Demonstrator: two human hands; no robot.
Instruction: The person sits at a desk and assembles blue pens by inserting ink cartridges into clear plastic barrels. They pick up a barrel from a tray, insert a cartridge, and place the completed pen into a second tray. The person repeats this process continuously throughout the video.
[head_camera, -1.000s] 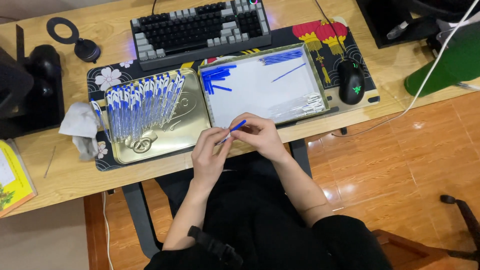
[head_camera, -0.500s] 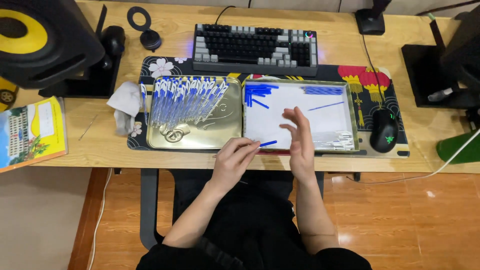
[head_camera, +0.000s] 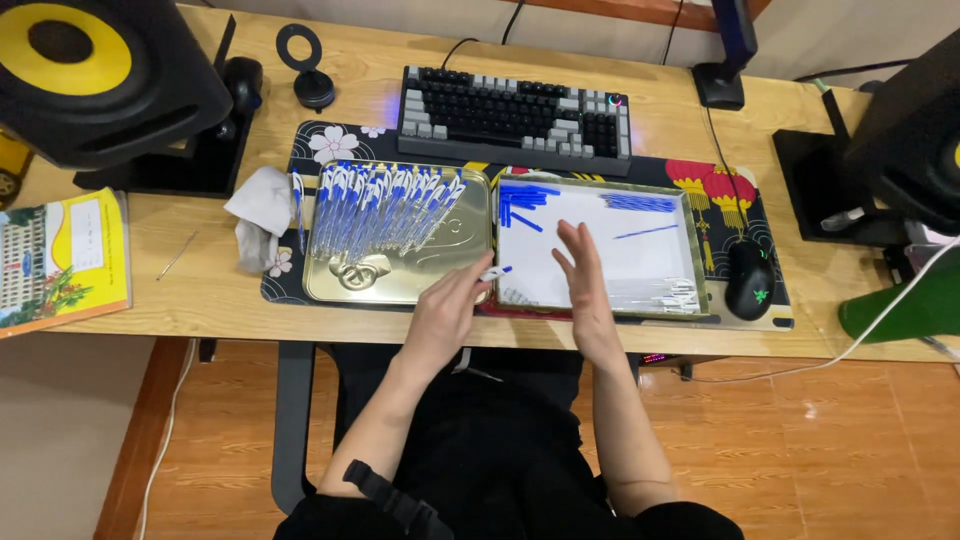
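- Our left hand (head_camera: 445, 315) pinched a blue and white pen (head_camera: 495, 272) between thumb and fingertips, the pen lying nearly level, with its blue tip pointing right.
- That pen sat just above the seam where the two trays met, at their near edge.
- Our right hand (head_camera: 582, 285) was spread wide and flat with fingers straight, holding nothing, and hovered over the near left part of the white tray (head_camera: 690, 245); we could not tell whether it touched the tray floor.
- In the white tray a cluster of blue caps (head_camera: 525, 197) lay in the far left corner, a row of blue pieces (head_camera: 640, 203) ran along the far right, one thin blue rod (head_camera: 645, 232) lay slanted by itself, and a bundle of pale, clear pieces (head_camera: 660, 296) lay along the near right edge.
- The silver tray (head_camera: 350, 285) stood just beside it on the left, its far half filled with a row of assembled pens (head_camera: 385, 205) leaning side by side.
- Both trays rested on a dark patterned desk mat (head_camera: 335, 140) on the wooden desk (head_camera: 180, 290).
- A crumpled white cloth (head_camera: 258, 205) lay at the silver tray's left edge.
- A keyboard (head_camera: 515, 118) lay beyond the trays, and a black mouse (head_camera: 750, 280) sat just right of the white tray.
- A black speaker with a yellow cone (head_camera: 100, 70) stood at the far left, with a yellow booklet (head_camera: 60, 262) nearer us.
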